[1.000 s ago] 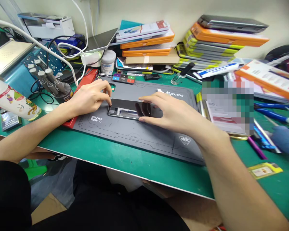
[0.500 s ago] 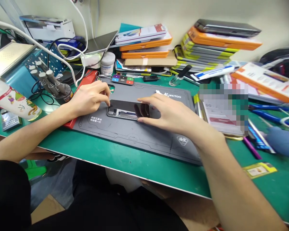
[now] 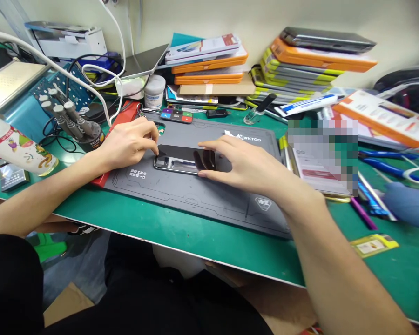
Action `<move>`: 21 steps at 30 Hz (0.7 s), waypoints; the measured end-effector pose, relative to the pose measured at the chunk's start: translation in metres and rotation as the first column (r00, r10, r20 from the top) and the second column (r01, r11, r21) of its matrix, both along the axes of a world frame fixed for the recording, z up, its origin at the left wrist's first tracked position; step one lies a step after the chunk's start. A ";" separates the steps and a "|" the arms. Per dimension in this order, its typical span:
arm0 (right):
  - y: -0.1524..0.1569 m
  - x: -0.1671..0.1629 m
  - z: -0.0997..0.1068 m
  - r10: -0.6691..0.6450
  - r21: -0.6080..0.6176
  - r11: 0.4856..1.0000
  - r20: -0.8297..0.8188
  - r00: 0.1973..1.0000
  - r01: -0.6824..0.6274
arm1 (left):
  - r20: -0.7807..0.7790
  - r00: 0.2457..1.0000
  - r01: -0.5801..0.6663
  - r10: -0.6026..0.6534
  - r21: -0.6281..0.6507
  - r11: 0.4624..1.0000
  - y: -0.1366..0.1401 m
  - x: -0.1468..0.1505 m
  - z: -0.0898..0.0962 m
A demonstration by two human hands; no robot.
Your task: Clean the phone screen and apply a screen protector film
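A black smartphone (image 3: 181, 159) lies flat, glossy screen up, on a dark grey work mat (image 3: 195, 195). My right hand (image 3: 235, 163) spans its right end, thumb at the near long edge and fingertips at the far one. Finger reflections show in the glass. At the phone's left end is my left hand (image 3: 131, 142), its fingers bent and pinched together against the far left corner. Whether anything small sits in that pinch is hidden. Just beyond the left hand, a small multicoloured case (image 3: 176, 115) rests at the mat's back edge.
Screwdrivers stand in a round holder (image 3: 91, 135) at left, beside a patterned bottle (image 3: 21, 149). A red strip (image 3: 103, 179) borders the mat. Stacked orange boxes (image 3: 209, 70) line the wall. A glass bottle (image 3: 254, 114), blue-handled pliers (image 3: 387, 167) and a yellow packet (image 3: 373, 245) lie rightward.
The whole view has shifted very slightly. Both hands keep their places on the smartphone, and the phone stays put on the mat.
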State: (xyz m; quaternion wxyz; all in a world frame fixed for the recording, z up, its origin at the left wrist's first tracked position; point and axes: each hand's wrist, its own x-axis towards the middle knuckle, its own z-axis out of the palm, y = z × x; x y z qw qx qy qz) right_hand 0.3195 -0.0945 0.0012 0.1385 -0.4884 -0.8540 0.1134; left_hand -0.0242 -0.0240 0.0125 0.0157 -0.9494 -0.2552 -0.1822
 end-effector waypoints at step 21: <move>-0.001 0.000 -0.001 0.004 0.065 0.998 0.031 0.999 -0.006 | 0.037 0.987 -0.155 0.157 -0.066 0.986 -0.009 0.006 -0.001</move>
